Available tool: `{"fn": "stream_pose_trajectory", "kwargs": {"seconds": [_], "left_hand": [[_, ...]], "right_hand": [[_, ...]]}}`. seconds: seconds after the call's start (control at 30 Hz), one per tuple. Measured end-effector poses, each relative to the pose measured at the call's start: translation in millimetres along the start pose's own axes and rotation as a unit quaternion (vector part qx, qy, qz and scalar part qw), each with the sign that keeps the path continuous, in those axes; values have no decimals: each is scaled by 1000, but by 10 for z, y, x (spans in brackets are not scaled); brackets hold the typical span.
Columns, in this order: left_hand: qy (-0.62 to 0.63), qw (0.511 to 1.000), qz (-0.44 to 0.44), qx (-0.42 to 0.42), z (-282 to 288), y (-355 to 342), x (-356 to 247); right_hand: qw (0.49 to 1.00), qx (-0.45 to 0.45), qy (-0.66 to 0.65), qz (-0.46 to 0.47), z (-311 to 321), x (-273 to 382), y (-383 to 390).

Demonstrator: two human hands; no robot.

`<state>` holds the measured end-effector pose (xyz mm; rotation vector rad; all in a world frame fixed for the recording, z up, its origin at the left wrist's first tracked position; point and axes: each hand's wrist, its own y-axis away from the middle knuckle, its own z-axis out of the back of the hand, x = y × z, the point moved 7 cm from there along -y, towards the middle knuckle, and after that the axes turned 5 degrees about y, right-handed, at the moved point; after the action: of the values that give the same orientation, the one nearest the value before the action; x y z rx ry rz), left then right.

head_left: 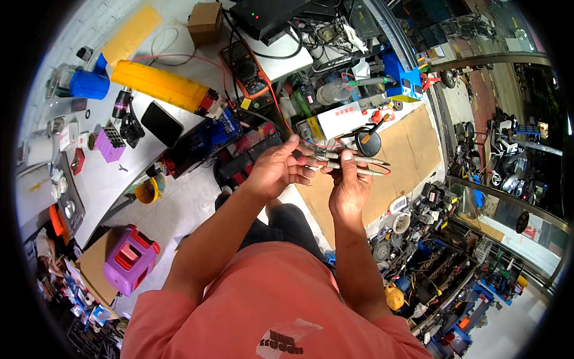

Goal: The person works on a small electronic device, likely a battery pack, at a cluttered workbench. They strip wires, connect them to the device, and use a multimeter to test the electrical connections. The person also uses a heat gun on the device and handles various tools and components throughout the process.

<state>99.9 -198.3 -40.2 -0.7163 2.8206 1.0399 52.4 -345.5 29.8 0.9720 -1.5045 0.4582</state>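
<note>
In the head view, my right hand [350, 188] grips two slender pale-grey probes [366, 160] with thin red and black wires. My left hand [275, 170] is at their left ends, thumb and index finger closed around small red-and-black pieces [302, 158], with the other fingers curled; their exact form is unclear. An orange-cased multimeter [242, 69] sits beyond my hands, a red lead running down from it toward them. A round black object [368, 143] lies just past the probes, on a cardboard sheet [382, 191].
A white worktop [92, 185] at left holds a phone [161, 125], a yellow block [155, 84] and tools. Batteries [245, 164] sit beyond my hands. A purple container [128, 263] is at lower left. Crowded parts shelves [430, 269] fill the lower right; a metal-framed opening [490, 60] is at right.
</note>
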Motion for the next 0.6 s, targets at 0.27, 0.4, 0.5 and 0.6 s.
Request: {"fn": "stream_pose_trajectory", "kwargs": {"seconds": [0.27,0.4,0.5,0.6], "left_hand": [[-43,998,-36,9,-288,60,-251],[44,996,-21,69,-475,159,-239],[108,989,-13,98,-475,138,-211],[144,984,-16,105,-452,125,-184]], "right_hand": [[999,3,-5,54,-95,241,-54],[999,-16,-2,45,-64,292,-86],[999,-19,-7,49,-103,343,-111],[999,-15,-11,45,-140,363,-145]]}}
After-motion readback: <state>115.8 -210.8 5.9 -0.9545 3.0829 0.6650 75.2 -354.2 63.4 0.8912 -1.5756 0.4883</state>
